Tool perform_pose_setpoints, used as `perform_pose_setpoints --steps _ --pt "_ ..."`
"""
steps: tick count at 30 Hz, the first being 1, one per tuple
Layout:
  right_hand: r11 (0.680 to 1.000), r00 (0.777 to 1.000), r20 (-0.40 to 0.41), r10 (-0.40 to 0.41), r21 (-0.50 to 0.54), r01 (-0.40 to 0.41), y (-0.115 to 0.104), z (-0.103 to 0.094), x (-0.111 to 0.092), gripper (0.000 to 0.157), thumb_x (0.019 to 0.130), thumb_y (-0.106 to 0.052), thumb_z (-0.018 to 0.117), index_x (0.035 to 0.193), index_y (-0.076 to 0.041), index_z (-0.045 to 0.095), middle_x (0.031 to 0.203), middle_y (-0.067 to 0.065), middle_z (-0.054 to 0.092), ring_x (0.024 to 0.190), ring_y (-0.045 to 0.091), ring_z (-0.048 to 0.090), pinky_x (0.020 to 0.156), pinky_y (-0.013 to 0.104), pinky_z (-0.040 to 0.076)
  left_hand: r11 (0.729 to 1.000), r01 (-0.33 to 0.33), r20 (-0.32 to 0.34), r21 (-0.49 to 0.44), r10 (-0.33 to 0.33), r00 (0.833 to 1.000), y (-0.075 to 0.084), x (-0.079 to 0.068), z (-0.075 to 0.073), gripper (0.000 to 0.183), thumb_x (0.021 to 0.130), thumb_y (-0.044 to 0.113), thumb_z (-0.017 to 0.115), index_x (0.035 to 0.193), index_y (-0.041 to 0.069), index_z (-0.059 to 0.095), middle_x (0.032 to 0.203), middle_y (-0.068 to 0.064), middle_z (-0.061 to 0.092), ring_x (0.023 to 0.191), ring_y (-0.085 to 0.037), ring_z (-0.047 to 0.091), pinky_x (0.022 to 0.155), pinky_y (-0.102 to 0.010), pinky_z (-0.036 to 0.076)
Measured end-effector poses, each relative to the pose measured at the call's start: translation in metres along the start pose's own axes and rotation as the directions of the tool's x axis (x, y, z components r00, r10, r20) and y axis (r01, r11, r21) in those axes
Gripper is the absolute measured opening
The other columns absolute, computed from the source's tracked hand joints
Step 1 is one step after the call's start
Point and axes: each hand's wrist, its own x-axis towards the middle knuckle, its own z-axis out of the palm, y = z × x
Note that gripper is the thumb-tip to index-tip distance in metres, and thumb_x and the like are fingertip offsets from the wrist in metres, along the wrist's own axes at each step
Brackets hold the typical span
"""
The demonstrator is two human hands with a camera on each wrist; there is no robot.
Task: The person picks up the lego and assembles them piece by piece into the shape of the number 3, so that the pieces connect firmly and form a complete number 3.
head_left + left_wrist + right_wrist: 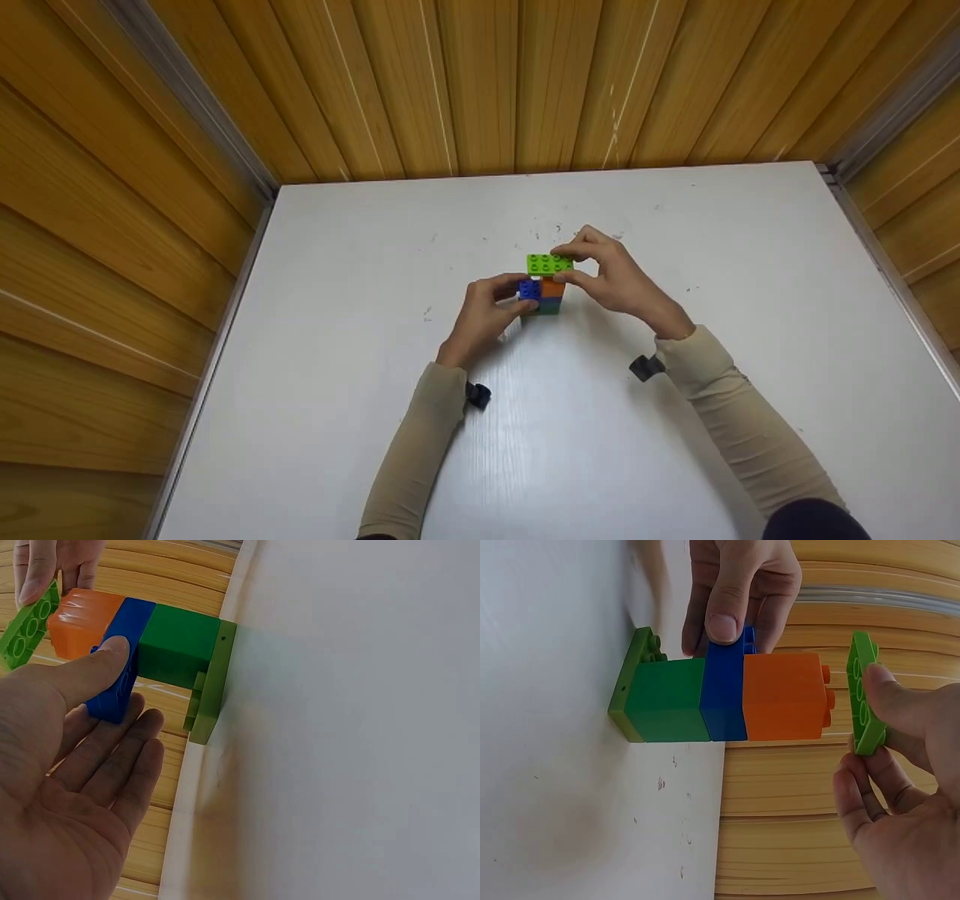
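Observation:
A small tower of toy building bricks stands upright on the white table. Its layers are an olive-green base plate (626, 694), a green brick (667, 701), a blue brick (725, 694) and an orange brick (784, 697) on top. My left hand (484, 311) pinches the overhanging end of the blue brick between thumb and fingers. My right hand (619, 274) holds a flat light-green brick (550, 264) by one end, thumb on one side and fingers on the other. In the right wrist view, a gap separates that light-green brick from the studs of the orange one.
The white table (337, 300) carries small dark scuffs around the tower. Wood-panelled walls (480, 90) rise behind it and at both sides, with metal trim along the side edges. A dark wrist camera (478, 395) sits at the left cuff, another (645, 367) at the right.

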Motion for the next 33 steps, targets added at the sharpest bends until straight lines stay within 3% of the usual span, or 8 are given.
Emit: perform_pose_setpoints --steps 4,11,33 --pt "1.0 1.0 0.014 -0.003 0.006 0.003 0.0 0.002 0.001 0.034 0.097 -0.015 0.08 0.13 -0.004 0.076 0.106 0.009 0.06 0.1 0.023 0.057 0.081 0.029 0.045 1.0 -0.007 0.0 0.006 0.007 1.0 0.0 0.001 -0.001 0.043 0.095 0.016 0.083 0.137 0.012 0.073 0.132 -0.004 0.075 0.122 -0.02 0.072 0.108 -0.034 0.057" --pt "1.0 0.999 0.047 0.011 -0.005 -0.01 0.003 0.007 0.002 0.036 0.098 -0.014 0.079 0.132 -0.004 0.075 0.106 0.009 0.059 0.104 0.02 0.056 0.087 0.027 0.044 1.0 -0.02 0.001 -0.015 0.02 1.0 0.0 0.001 0.0 0.044 0.095 0.016 0.083 0.138 0.011 0.072 0.131 -0.003 0.076 0.123 -0.019 0.072 0.108 -0.034 0.056" --pt "1.0 0.998 0.056 0.008 -0.013 -0.008 0.005 0.013 0.003 0.037 0.095 -0.013 0.082 0.131 -0.005 0.076 0.103 0.008 0.057 0.094 0.019 0.049 0.079 0.027 0.04 1.0 -0.025 -0.007 0.006 0.025 1.0 0.0 0.0 0.0 0.045 0.096 0.014 0.083 0.138 0.008 0.071 0.133 -0.006 0.075 0.122 -0.02 0.073 0.106 -0.031 0.057"
